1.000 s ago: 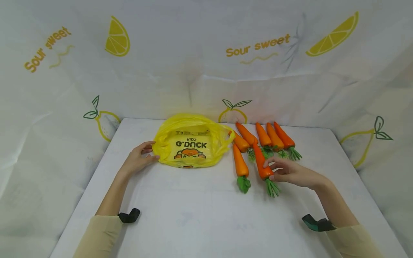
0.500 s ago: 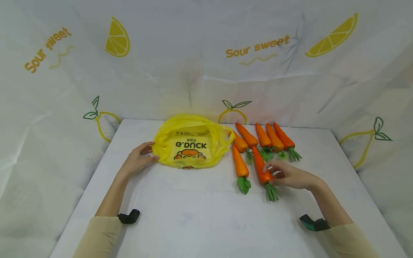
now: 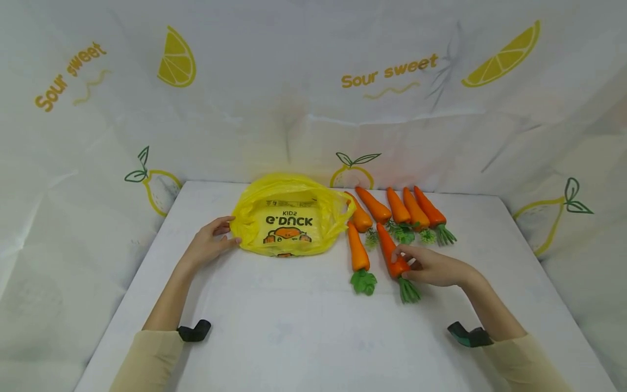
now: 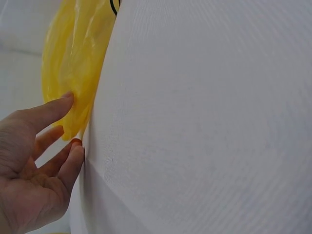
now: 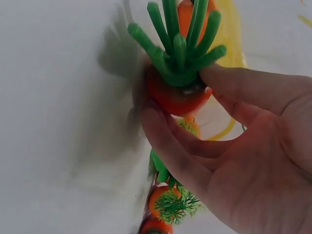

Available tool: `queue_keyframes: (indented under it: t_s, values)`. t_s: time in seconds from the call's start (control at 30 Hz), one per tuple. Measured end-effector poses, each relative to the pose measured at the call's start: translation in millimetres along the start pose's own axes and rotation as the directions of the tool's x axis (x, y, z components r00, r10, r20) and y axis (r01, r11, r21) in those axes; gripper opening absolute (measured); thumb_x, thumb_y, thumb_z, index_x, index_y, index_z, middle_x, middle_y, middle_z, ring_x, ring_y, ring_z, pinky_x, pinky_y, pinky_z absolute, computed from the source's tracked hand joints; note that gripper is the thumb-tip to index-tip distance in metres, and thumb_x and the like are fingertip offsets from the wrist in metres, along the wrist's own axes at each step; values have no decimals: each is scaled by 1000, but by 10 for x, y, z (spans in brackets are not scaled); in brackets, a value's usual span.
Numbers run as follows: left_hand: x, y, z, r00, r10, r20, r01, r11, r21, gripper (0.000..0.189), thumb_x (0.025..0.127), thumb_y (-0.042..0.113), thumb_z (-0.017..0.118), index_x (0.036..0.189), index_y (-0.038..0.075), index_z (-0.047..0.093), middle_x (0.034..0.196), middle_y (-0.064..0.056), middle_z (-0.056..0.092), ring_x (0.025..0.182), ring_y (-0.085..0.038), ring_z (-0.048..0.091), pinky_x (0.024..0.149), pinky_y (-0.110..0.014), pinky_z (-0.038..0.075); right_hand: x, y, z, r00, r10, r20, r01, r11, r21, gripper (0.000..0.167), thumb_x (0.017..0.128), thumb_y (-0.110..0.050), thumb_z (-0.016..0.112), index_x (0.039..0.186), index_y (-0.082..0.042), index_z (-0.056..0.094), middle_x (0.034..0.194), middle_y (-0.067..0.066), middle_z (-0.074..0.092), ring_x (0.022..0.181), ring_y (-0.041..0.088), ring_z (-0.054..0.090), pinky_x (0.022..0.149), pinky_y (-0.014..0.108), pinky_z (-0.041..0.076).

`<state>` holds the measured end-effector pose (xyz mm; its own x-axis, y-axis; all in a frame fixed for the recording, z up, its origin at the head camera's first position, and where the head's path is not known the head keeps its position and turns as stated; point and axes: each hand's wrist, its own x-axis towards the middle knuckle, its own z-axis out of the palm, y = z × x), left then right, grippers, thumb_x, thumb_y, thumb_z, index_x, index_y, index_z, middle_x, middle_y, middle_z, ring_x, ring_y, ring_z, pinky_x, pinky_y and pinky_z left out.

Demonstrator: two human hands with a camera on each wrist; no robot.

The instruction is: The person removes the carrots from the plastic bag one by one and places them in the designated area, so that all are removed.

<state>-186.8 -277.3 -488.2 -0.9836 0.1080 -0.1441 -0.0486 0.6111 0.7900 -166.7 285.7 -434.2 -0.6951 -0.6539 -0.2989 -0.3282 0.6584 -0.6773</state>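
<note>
In the head view a yellow plastic bag (image 3: 284,185) with black duck print lies with its mouth toward me. My left hand (image 3: 208,243) is at its left side; the left wrist view shows the thumb (image 4: 61,106) against the yellow film and fingers behind its edge. My right hand (image 3: 436,267) pinches a red-orange carrot (image 3: 385,242) near its leafy end, thumb on one side and fingers on the other. Its stubby green stalks (image 5: 179,56) face the right wrist camera. Just left of it lies a lighter orange carrot (image 3: 358,250) with broad leaves.
Behind the held carrot, several more carrots (image 3: 398,206) lie in a row toward the table's back edge. One orange carrot (image 3: 361,218) lies right by the bag's handle loop (image 3: 346,209). A white printed cloth (image 3: 274,109) rises behind the white table (image 3: 294,326).
My right hand has shifted left and slightly toward me with the red-orange carrot. The lighter carrot beside it and the one by the bag handle have slid a little left. My left hand stays put.
</note>
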Motion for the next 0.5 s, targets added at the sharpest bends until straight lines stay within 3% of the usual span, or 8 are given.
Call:
queue_keyframes:
  t_s: [0.1,0.33,0.5]
  values:
    - [3,-17,0,1000,-5,2,5,1000,2,74,100,33,78,163,10,46,161,-28,53,149,-47,52,125,-64,44,3,-31,16,1000,-2,-21,2,1000,-21,27,105,-12,69,129,-8,59,119,8,71,114,30,69,98,48,64]
    - [-26,-64,-24,1000,1,-7,-1,1000,-5,74,101,33,78,164,11,45,162,-28,52,149,-48,52,125,-65,43,-75,-72,-43,995,55,-85,-54,998,10,33,108,-15,66,140,-7,60,138,23,69,124,42,71,101,53,64]
    - [-62,-113,-49,999,23,-39,-24,999,-25,74,102,34,78,164,11,46,159,-30,54,147,-49,55,123,-66,45,-150,-70,-136,979,53,-194,-54,999,3,33,108,-13,66,139,-3,61,136,24,69,122,40,71,96,38,66]
